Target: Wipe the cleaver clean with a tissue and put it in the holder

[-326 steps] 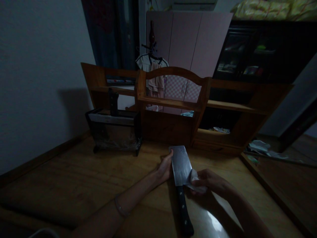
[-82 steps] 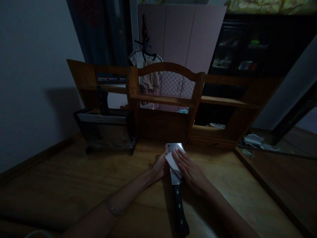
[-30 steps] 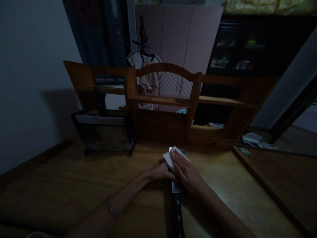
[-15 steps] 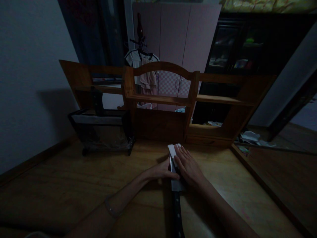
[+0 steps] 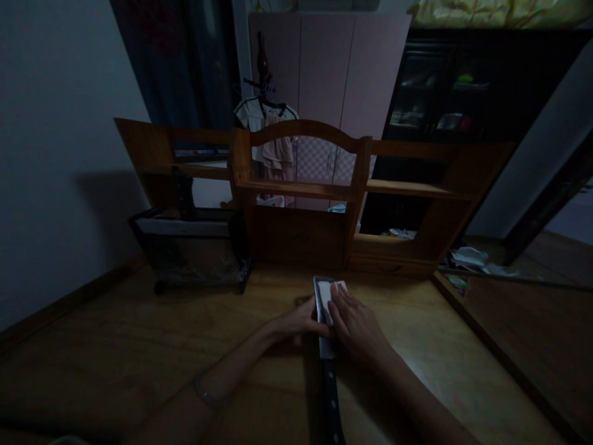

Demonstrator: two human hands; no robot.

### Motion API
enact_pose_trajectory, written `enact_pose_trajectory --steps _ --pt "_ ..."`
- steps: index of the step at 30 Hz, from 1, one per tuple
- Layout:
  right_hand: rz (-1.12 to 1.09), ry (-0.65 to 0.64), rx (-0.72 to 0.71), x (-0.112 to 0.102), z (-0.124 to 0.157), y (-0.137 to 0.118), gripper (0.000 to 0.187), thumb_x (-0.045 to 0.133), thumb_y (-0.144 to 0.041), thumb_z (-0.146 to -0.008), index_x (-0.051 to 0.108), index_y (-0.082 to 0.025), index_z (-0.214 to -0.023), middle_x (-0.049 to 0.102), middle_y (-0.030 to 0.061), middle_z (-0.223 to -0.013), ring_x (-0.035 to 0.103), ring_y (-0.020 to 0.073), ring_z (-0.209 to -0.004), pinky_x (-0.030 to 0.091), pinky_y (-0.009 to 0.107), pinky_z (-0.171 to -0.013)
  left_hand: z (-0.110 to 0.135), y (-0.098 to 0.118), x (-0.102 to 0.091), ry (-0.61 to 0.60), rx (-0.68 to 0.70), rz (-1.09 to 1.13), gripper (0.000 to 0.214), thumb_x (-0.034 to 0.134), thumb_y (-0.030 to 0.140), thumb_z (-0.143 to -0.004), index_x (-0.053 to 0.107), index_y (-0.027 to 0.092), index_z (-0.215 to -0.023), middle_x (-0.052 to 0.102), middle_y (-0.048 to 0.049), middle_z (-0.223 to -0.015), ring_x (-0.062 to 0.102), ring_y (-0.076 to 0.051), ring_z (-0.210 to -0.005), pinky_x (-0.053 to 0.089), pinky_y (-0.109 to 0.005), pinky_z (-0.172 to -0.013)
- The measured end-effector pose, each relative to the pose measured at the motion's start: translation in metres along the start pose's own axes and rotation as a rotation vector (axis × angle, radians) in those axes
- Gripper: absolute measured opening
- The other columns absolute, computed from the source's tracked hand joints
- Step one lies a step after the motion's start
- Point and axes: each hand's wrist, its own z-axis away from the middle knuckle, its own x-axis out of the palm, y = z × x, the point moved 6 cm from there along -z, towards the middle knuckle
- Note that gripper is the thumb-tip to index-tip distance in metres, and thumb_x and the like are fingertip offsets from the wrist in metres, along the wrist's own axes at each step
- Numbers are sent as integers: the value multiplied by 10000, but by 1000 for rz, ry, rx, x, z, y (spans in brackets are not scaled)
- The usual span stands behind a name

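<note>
A kitchen knife [image 5: 327, 350] with a broad blade lies in front of me, its black riveted handle [image 5: 332, 398] pointing toward me. My left hand [image 5: 299, 321] grips the blade from the left, thumb across its face and the other fingers partly hidden at the edge. On the blade's far half my right hand [image 5: 356, 318] presses a folded white tissue [image 5: 326, 296], fingers together on top of it. Whether it is paper or cloth I cannot tell.
At the left on the wooden tabletop [image 5: 222, 334] stands a black-framed knife holder [image 5: 194, 253] with a black-handled knife [image 5: 184, 194] in it. A wooden shelf unit [image 5: 296, 238] runs along the back. The tabletop has a raised edge on the right.
My right hand and the tissue have slid slightly down and right, baring the blade's far end. The left hand keeps its grip. The view has tipped up a little.
</note>
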Motion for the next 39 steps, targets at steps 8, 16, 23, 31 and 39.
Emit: enact_pose_trajectory --steps 8,16,23,31,39 --pt "-445 -113 39 -21 -4 -32 443 241 -408 -985 334 -317 -1408 322 -55 -1473 230 180 -1386 264 424 -1140 -3 -16 -11 63 17 86 480 697 395 -756 601 142 -1152 596 -118 -1180 525 -261 -1114 334 -396 -1028" --pt "-538 -142 -60 -32 -5 -32 407 301 -399 -977 434 -310 -1352 450 -34 -1400 382 204 -1321 310 435 -1111 -9 -17 -5 -9 -135 587 758 315 711 -834 619 61 -1080 676 -164 -924 644 -258 -871 449 -375 -874" --pt "-462 -147 -52 -23 -7 -7 399 304 -380 -981 465 -302 -1338 466 -5 -1394 398 180 -1312 290 401 -1121 -11 -8 -9 29 -87 833 742 310 669 -863 533 71 -1241 643 -186 -1098 616 -287 -1004 411 -389 -933" --pt "-277 -169 38 -3 -3 13 519 272 -427 -977 212 -249 -1461 161 14 -1538 120 185 -1417 152 428 -1165 -14 -10 -7 64 -23 843 634 371 562 -905 469 100 -1328 584 -165 -1233 552 -289 -1128 349 -407 -1009" --pt "-270 -180 69 9 2 11 575 257 -455 -972 93 -239 -1480 36 18 -1554 23 194 -1424 129 443 -1167 -13 -8 -6 81 -44 818 646 367 582 -898 513 89 -1290 631 -166 -1152 613 -281 -1018 399 -393 -952"
